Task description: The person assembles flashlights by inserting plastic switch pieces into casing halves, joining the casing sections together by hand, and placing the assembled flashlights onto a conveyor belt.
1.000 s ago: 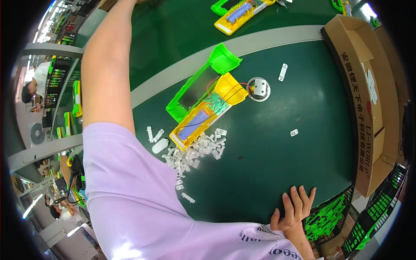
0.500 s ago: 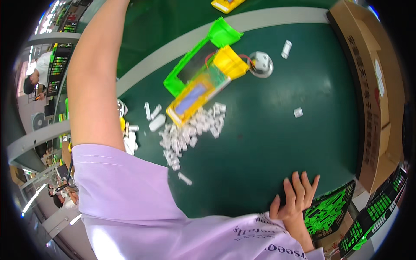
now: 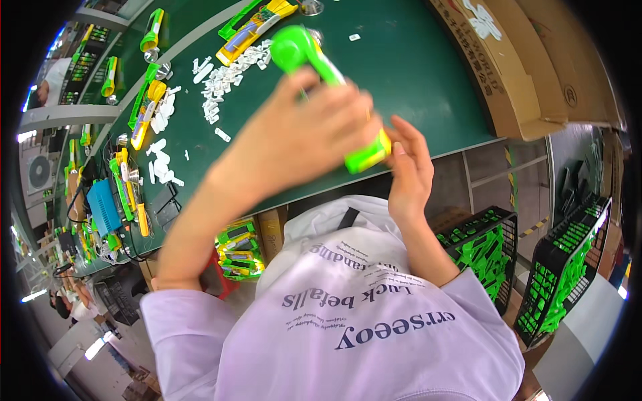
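Note:
My left hand is closed around a green and yellow flashlight, held tilted above the table's front edge. Its rounded green end points up and left; the green and yellow end sticks out below my fingers. Motion smears part of it. Beside that lower end is my right hand, its fingers apart and thumb close to the flashlight; whether they touch is unclear. Farther back, an opened flashlight with yellow and green shells lies on the table near a heap of small white plastic pieces.
A cardboard box stands at the table's right edge. Black crates of green parts sit below right. More flashlights and white pieces lie left, near a blue device. A container of flashlights is under the table.
The view has shifted, showing more of the floor and shirt. My left hand has come back toward me with a flashlight in it. My right hand has risen beside it.

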{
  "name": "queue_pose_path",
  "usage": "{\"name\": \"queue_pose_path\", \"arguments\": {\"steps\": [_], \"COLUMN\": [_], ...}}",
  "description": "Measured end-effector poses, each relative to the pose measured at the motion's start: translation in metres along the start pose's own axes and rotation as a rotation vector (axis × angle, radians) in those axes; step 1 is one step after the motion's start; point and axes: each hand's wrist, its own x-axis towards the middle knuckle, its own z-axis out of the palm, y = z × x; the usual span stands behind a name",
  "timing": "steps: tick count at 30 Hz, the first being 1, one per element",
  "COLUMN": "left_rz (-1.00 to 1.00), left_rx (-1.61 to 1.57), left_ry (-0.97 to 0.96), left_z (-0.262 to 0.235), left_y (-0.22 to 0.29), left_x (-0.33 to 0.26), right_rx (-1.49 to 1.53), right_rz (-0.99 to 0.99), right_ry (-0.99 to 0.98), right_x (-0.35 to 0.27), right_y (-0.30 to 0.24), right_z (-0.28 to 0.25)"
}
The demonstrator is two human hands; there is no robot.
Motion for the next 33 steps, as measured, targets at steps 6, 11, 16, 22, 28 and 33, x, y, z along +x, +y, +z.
{"name": "queue_pose_path", "arguments": {"steps": [6, 11, 16, 22, 28, 33], "left_rz": [-0.011, -0.088, -0.378, -0.873, -1.206, -1.349], "left_rx": [-0.195, -0.421, -0.834, -0.924, -1.275, -1.585], "left_ry": [-0.002, -0.052, 0.192, 0.356, 0.001, 0.229], "left_z": [-0.007, -0.007, -0.002, 0.002, -0.014, -0.003], "left_y": [0.111, 0.125, 0.143, 0.156, 0.158, 0.162], "left_x": [-0.031, -0.038, -0.044, -0.047, -0.036, -0.039], "right_rx": [0.721, 0.598, 0.581, 0.535, 0.485, 0.454], "right_rz": [0.756, 0.74, 0.725, 0.661, 0.524, 0.408], "right_ry": [-0.259, -0.161, -0.092, -0.133, -0.205, -0.139], "right_x": [-0.039, -0.051, -0.056, -0.059, -0.059, -0.059], "right_y": [-0.001, 0.001, 0.006, 0.004, 0.009, 0.002], "right_z": [-0.013, -0.01, -0.009, -0.008, -0.012, -0.003]}}
